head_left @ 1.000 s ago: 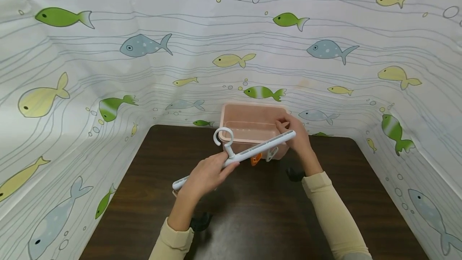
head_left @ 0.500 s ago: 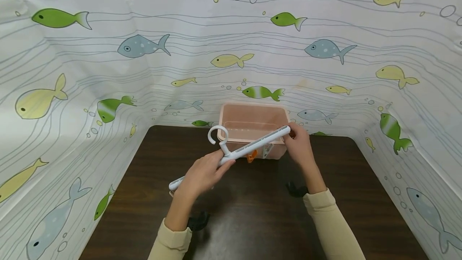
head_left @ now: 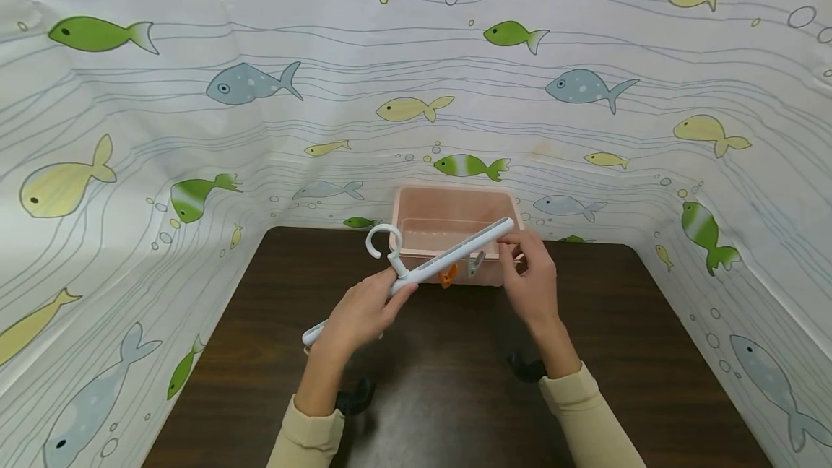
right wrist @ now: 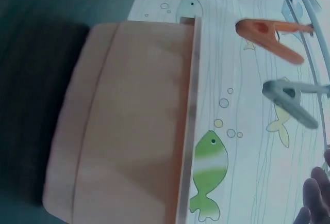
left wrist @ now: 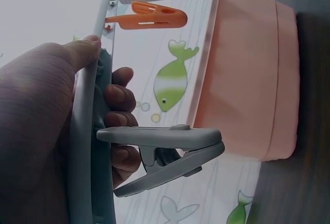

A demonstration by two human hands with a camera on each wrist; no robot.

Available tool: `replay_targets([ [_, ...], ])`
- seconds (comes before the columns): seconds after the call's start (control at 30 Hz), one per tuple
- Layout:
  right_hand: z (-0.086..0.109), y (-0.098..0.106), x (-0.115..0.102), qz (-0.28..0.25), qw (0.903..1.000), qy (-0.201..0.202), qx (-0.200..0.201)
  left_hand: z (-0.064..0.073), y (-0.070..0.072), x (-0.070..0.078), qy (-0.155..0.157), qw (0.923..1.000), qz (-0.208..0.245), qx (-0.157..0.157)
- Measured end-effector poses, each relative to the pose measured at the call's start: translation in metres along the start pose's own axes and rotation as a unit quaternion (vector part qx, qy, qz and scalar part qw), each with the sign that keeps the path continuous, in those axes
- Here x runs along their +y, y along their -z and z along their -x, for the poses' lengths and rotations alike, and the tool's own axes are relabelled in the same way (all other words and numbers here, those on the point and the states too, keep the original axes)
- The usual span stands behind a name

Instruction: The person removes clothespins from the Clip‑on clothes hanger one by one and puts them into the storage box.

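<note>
My left hand [head_left: 364,313] grips a pale grey clothes hanger [head_left: 455,255] near its middle, under the hook. An orange clothes peg [head_left: 448,276] and a grey clothes peg [head_left: 477,263] hang from its right arm. Close to the fingers in the left wrist view, another grey clothes peg [left wrist: 165,154] hangs from the left arm. My right hand [head_left: 533,276] is at the raised right end of the hanger, its thumb and forefinger bent close together just below the tip. I cannot tell whether they pinch anything. The right wrist view catches only some of its fingertips [right wrist: 314,190].
A pink plastic bin [head_left: 455,197] stands at the back of the dark wooden table [head_left: 448,396], behind the hanger. White fish-patterned sheeting [head_left: 351,35] surrounds the table on the back and both sides.
The hanger's right end has moved up and left, and its pegs went with it. My right hand came from over the bin's rim to the hanger's end. The left hand keeps its grip.
</note>
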State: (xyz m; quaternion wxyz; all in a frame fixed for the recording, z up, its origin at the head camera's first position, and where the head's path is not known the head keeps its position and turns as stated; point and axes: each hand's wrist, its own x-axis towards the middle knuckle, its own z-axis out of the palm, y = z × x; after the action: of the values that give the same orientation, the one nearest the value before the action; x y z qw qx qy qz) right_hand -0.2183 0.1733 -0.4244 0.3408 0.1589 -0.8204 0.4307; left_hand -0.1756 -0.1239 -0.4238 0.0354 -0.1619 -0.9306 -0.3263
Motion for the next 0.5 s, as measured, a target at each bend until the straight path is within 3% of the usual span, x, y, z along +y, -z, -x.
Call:
replay_targets([
  [0.13, 0.009, -0.005, -0.001, 0.003, 0.9997, 0.025, 0.003, -0.001, -0.002, -0.001, -0.003, 1.0000, 0.001, 0.004],
  [0.5, 0.024, -0.015, 0.000, -0.007, 0.9989, 0.042, -0.020, -0.003, -0.009, -0.001, -0.009, 0.9999, 0.008, -0.003],
])
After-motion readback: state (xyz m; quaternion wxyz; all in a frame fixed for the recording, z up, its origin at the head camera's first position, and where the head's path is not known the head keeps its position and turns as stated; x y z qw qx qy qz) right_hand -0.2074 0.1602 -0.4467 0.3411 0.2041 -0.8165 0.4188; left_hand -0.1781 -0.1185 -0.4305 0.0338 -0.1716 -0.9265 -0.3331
